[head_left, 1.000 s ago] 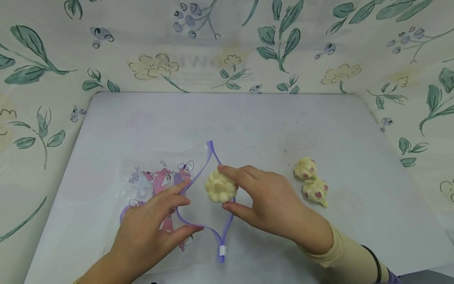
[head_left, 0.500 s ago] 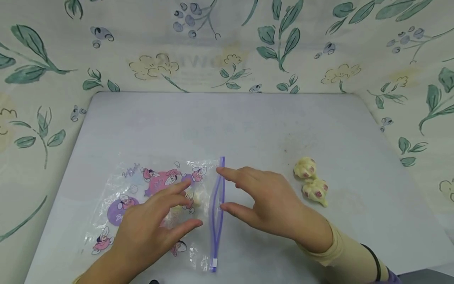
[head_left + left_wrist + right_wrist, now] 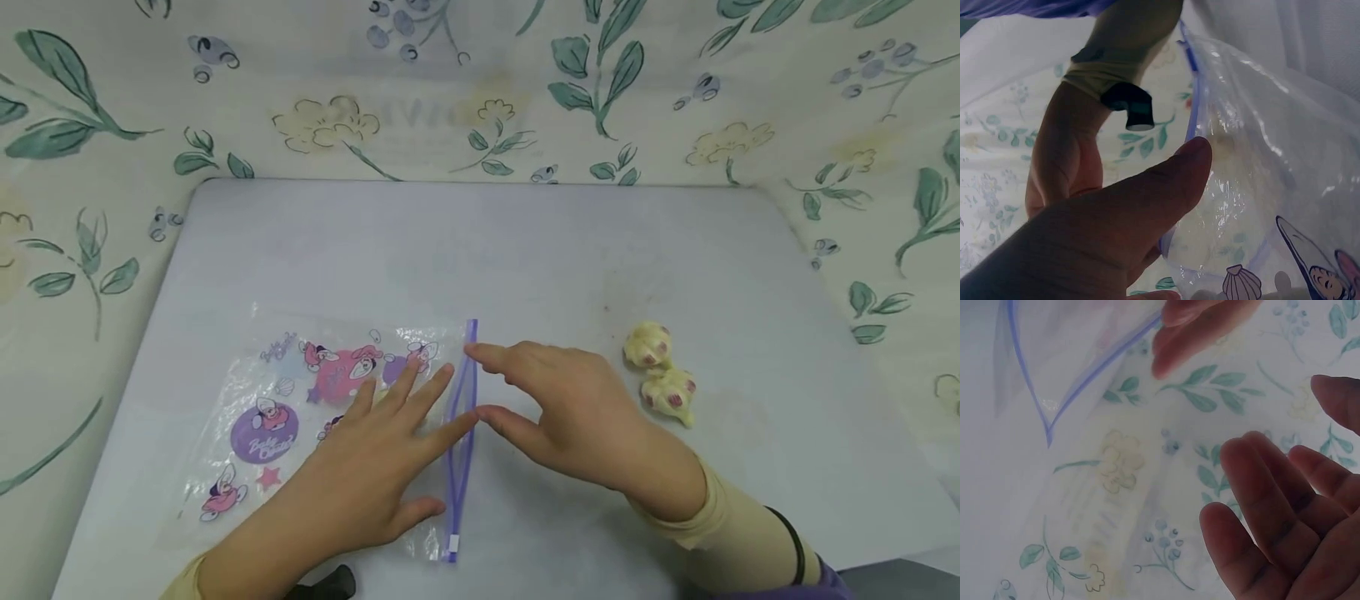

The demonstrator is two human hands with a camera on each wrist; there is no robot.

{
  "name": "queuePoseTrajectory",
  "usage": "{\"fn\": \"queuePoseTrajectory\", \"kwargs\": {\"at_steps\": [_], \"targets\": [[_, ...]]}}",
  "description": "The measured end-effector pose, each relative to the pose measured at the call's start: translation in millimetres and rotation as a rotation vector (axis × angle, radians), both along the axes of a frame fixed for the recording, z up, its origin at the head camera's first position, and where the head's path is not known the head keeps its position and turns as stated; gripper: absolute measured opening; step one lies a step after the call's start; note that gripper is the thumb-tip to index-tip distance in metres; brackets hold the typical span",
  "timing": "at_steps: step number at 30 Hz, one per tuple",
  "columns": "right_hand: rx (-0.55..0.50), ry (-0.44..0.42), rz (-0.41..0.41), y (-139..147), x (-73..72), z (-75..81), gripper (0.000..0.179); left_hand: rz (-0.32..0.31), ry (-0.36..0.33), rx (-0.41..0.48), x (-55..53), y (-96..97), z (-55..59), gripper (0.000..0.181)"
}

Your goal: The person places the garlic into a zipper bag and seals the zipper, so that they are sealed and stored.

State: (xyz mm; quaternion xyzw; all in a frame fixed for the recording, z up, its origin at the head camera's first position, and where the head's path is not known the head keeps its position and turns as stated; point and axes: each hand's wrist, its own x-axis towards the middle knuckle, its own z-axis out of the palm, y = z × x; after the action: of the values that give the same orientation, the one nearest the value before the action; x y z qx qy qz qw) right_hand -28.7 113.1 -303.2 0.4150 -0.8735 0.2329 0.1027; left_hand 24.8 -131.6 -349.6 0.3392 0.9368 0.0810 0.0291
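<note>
A clear zip bag (image 3: 262, 362) with pink and purple cartoon prints lies flat, its purple zip edge (image 3: 471, 375) to the right and slightly parted. My left hand (image 3: 367, 475) is spread over the bag, its fingers straight and reaching toward the zip. Just right of that edge is my right hand (image 3: 577, 417), thumb and index apart and holding nothing; the right wrist view shows its fingers (image 3: 1260, 500) loose. Most of the bag's middle, where a garlic bulb went in, is hidden under my left hand. Two garlic bulbs, one farther (image 3: 647, 345) and one nearer (image 3: 669, 393), lie touching to the right.
The white table (image 3: 420, 242) meets a leaf-and-flower patterned cloth (image 3: 450, 100) along its back and sides. A dark object (image 3: 330, 583) shows at the front edge, below my left wrist. A black band (image 3: 789, 542) circles my right sleeve.
My right hand has let go of a garlic bulb inside the bag. The bag's mouth has narrowed and flattened. My left hand has left the rim, moved right and spread its fingers.
</note>
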Motion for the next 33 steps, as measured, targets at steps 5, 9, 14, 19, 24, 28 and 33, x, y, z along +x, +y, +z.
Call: {"fn": "queuePoseTrajectory", "kwargs": {"at_steps": [5,9,14,19,24,28,33], "targets": [[0.010,0.018,-0.015,1,-1.1,1.3,0.058,0.018,0.075,-0.058,-6.3,9.2,-5.3,0.081],[0.003,0.031,-0.019,2,-1.5,2.1,0.056,0.005,0.220,-0.013,-8.1,9.4,-8.8,0.062],[-0.013,0.043,-0.013,3,-2.3,1.9,0.056,-0.013,0.320,0.083,-10.0,5.2,-11.9,0.058],[-0.010,0.039,-0.015,3,-2.9,3.0,0.056,-0.011,0.355,0.182,-13.5,2.3,-13.0,0.054],[-0.017,0.054,-0.015,4,-3.2,1.7,0.057,-0.002,0.401,0.296,-16.0,0.7,-9.4,0.048],[-0.015,0.051,-0.019,5,-3.0,2.0,0.057,0.011,0.415,0.367,-15.4,-2.2,-4.3,0.045],[-0.011,0.046,-0.021,6,-2.0,2.0,0.058,0.041,0.393,0.424,-11.5,-7.1,2.6,0.044]]}}
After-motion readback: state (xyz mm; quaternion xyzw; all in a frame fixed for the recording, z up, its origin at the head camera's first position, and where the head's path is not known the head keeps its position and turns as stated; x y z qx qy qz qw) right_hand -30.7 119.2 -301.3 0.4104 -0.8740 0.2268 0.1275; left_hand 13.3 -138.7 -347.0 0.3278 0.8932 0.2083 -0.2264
